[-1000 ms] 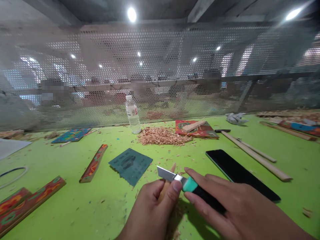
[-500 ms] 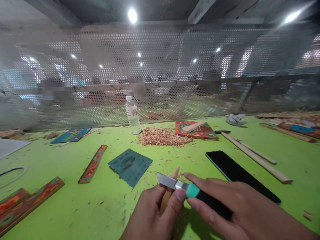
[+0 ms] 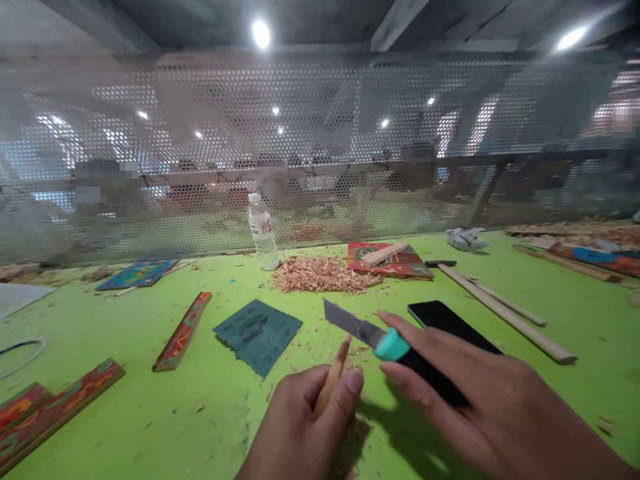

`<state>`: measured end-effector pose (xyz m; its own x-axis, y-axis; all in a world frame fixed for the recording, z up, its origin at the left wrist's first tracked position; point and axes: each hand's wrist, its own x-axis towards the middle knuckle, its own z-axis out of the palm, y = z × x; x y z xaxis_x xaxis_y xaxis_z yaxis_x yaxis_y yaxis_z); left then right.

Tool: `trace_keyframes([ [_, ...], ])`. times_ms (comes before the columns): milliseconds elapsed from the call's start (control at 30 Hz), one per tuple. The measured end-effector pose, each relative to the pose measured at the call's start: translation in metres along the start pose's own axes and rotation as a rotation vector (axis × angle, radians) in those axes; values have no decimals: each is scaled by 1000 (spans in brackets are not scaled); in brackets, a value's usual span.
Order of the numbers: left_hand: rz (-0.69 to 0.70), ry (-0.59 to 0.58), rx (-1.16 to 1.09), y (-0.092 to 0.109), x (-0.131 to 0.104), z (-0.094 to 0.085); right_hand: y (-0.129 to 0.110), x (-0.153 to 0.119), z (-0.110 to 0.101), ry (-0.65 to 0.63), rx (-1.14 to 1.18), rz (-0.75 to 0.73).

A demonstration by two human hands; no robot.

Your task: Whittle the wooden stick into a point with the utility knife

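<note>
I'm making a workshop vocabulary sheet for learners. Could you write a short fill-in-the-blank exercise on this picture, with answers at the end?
1. The right hand holds the knife by its ____.
2. The left hand grips a thin stick made of ____.
3. In this view, the bottle stands to the ____ of the shavings.
4. The upward side of the phone is coloured ____.

Missing words: handle; wood; left; black.

Grey perforated screen [image 3: 225, 140] behind green tabletop [image 3: 125, 427]; bright ceiling lamps [image 3: 261, 33].
</note>
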<state>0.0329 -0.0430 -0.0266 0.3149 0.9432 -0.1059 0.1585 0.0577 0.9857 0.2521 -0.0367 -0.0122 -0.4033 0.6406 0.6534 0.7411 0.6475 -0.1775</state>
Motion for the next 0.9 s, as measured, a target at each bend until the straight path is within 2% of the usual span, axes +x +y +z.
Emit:
trace_keyframes([
  [100, -8, 10, 61, -2, -1, 0, 6, 6, -1, 33, 34, 38],
  [300, 22, 16, 54, -11, 0, -1, 16, 12, 7, -2, 68, 35],
  [500, 88, 28, -17, -11, -4, -2, 8, 18, 8, -113, 110, 5],
  [700, 111, 47, -70, -6, -3, -3, 10, 18, 9, -160, 185, -61],
  [900, 88, 16, -204, -5, -3, -3, 14, 17, 9, -331, 305, -128],
])
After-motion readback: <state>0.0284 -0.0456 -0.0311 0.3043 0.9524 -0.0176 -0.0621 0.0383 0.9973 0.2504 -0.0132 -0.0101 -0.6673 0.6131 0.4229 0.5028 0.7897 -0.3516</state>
